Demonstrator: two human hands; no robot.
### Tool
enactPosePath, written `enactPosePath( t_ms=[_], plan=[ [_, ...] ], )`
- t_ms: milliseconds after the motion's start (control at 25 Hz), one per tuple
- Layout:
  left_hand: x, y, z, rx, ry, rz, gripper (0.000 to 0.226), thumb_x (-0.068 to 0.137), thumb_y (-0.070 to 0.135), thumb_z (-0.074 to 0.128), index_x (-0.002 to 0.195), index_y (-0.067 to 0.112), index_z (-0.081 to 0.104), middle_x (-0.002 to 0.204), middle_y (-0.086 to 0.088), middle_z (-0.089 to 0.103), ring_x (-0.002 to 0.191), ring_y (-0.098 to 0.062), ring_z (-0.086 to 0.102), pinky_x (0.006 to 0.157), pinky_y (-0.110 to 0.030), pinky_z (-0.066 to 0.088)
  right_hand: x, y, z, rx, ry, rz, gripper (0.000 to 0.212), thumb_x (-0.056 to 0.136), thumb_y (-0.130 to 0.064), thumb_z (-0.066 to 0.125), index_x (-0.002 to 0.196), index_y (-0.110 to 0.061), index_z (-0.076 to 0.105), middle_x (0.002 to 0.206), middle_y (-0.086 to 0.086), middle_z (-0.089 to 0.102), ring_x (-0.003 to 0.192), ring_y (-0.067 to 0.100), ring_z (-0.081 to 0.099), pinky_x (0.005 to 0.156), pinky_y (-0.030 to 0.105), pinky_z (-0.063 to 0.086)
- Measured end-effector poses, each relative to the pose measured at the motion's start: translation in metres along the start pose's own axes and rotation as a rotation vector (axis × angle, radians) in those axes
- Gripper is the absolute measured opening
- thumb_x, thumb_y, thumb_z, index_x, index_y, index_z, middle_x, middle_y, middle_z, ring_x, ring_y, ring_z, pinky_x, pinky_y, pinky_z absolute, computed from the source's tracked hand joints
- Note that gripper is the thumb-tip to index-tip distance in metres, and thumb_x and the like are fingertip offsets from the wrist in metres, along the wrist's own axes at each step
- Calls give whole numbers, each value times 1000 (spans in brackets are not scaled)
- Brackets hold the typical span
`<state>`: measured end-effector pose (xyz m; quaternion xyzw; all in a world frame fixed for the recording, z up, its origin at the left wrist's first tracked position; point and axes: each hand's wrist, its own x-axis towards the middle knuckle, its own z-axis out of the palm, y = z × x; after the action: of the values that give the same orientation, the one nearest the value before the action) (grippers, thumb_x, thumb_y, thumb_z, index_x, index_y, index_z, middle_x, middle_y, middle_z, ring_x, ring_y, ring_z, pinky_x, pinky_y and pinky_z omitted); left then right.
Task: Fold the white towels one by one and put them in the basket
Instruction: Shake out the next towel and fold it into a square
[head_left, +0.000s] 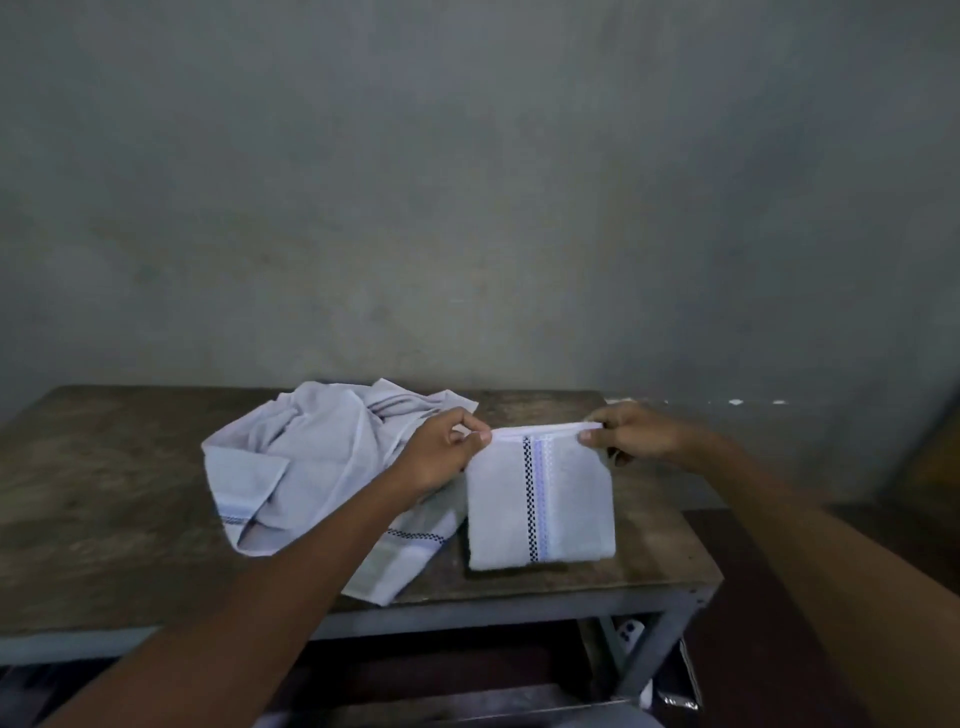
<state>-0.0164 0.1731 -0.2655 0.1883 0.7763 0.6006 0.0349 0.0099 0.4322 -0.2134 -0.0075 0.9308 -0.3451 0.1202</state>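
Observation:
A folded white towel (540, 501) with a dark checked stripe and a pale blue stripe hangs upright, its lower edge resting on the wooden table (104, 519) near the right end. My left hand (441, 452) pinches its top left corner and my right hand (631, 434) pinches its top right corner, holding the top edge taut. To the left lies a crumpled heap of white towels (296, 467), partly under my left forearm. No basket is in view.
The table has a grey metal frame (519, 608) and stands against a bare grey wall (467, 182). Its right edge is close to the held towel. Under the right end I see a white object (631, 634) and dark floor.

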Motion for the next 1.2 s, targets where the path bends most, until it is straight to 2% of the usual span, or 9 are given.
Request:
enactPosePath(
  t_ms=[200, 400, 480, 600, 720, 840, 960, 1040, 1200],
  plan=[
    [32, -64, 44, 284, 24, -15, 8, 87, 17, 63, 79, 14, 64, 82, 0, 66, 63, 2, 53, 61, -10, 34, 40, 64, 39, -12, 30, 92, 18, 94, -20, 52, 79, -13, 60, 77, 4, 58, 66, 10, 52, 57, 18, 41],
    [15, -69, 61, 472, 243, 71, 33, 96, 27, 46, 117, 5, 56, 120, -11, 61, 110, -18, 53, 89, -27, 37, 44, 71, 82, -304, 579, -82, 29, 92, -27, 48, 109, -6, 57, 114, 15, 57, 108, 32, 52, 89, 32, 34],
    [-5, -68, 67, 652, 93, 159, 53, 96, 40, 30, 137, 9, 42, 145, -8, 43, 132, -15, 38, 106, -34, 31, 28, 65, 100, -437, 491, -164, 44, 94, -37, 33, 123, -11, 51, 134, 10, 48, 127, 28, 41, 101, 33, 27],
    [-12, -82, 77, 910, -241, -5, 68, 94, 53, 9, 149, 15, 11, 159, -1, 4, 146, -13, 3, 117, -45, 8, 22, 70, 114, -511, 105, 7, 66, 96, -56, 19, 150, -19, 12, 160, 1, 1, 147, 16, -4, 117, 42, 1],
    [2, -98, 82, 1023, -214, -32, 88, 74, 61, -14, 150, 18, 3, 159, 2, -3, 146, -12, -3, 115, -50, 1, 35, 80, 120, -538, 80, 73, 73, 92, -61, 13, 150, -20, -3, 159, 1, -13, 146, 14, -14, 117, 46, -7],
    [12, -93, 79, 1098, -220, -51, 69, 91, 54, 0, 150, 17, 5, 160, 0, 0, 146, -16, -1, 114, -54, -4, 40, 76, 117, -641, 92, 81, 70, 94, -57, 10, 150, -17, -2, 159, 3, -11, 146, 16, -14, 117, 49, -10],
    [-18, -76, 75, 934, 102, -12, 59, 93, 44, 16, 137, 13, 40, 143, -9, 41, 132, -24, 37, 105, -46, 24, 40, 61, 109, -739, 114, 14, 65, 97, -51, 12, 150, -15, 2, 159, 5, -8, 146, 16, -13, 116, 49, -13],
    [-52, -66, 69, 542, 235, -160, 42, 93, 39, 33, 117, 13, 55, 112, -7, 59, 104, -24, 55, 87, -36, 40, 36, 50, 117, -578, 136, -65, 63, 97, -52, 16, 151, -21, 6, 160, 2, -5, 146, 14, -10, 117, 45, -8],
    [-76, -56, 59, -41, -12, -541, 29, 91, 33, 53, 111, 12, 56, 69, -3, 59, 51, -14, 52, 49, -21, 41, 30, 58, 142, -544, 101, -65, 75, 85, -71, 9, 150, -32, 8, 160, -1, -5, 146, 13, -9, 118, 41, -6]
  ],
)
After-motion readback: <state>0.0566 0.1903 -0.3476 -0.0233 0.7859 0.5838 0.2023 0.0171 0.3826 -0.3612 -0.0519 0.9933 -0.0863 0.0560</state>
